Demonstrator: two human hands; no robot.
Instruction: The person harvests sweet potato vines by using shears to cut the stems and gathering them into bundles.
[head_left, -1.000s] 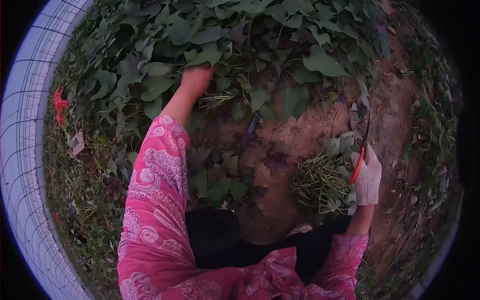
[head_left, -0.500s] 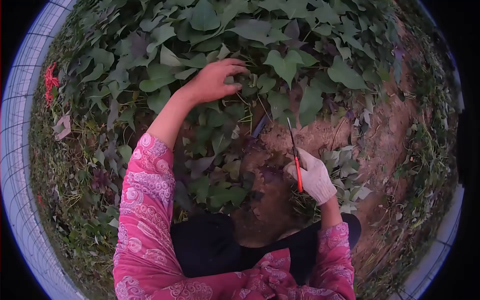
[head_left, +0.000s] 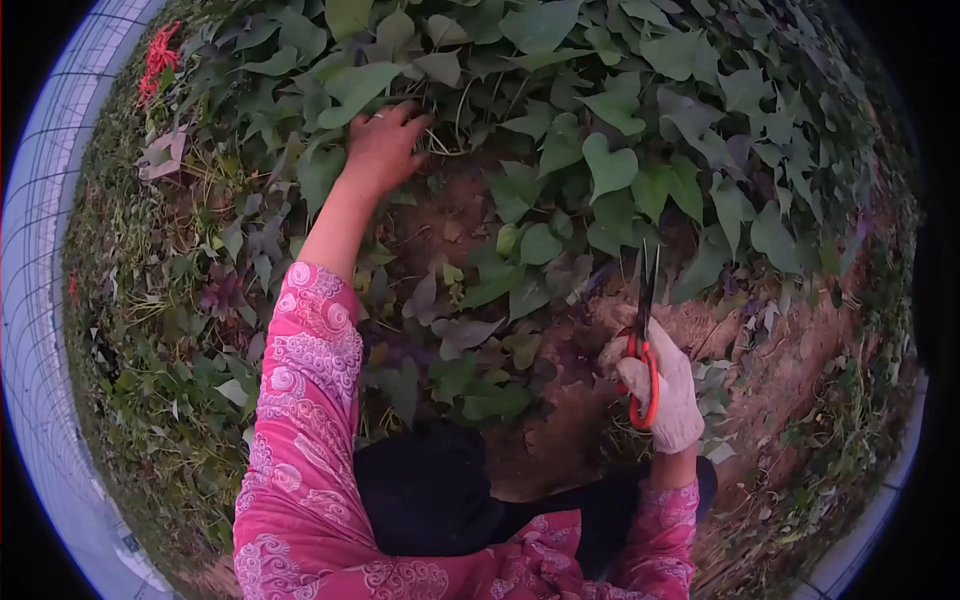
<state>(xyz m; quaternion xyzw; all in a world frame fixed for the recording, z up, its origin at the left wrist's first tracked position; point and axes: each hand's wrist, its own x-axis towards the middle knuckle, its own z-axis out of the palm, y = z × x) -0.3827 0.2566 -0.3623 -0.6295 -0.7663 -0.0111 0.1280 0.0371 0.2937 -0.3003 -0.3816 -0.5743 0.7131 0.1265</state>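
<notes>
My bare left hand (head_left: 384,148) reaches into the leafy vines (head_left: 540,70) at the upper left of centre, its fingers spread among the stems, with some fingertips hidden by leaves. A ring shows on one finger. On the right, my right hand (head_left: 662,390) wears a white glove and holds orange-handled scissors (head_left: 645,375). Their dark blades point up towards the leaves and stand slightly apart. Below the foliage lies brown soil (head_left: 450,215), visible between the two hands.
Red string (head_left: 160,62) lies at the upper left, above a pale scrap (head_left: 163,155). Cut vines and weeds (head_left: 150,350) cover the left side. My dark-clothed legs (head_left: 430,490) are folded at the bottom. A wire mesh fence (head_left: 40,230) curves along the left edge.
My left hand has moved left and up into the vines. My right hand has shifted right and down, and the scissors have turned and opened slightly. The view has shifted too.
</notes>
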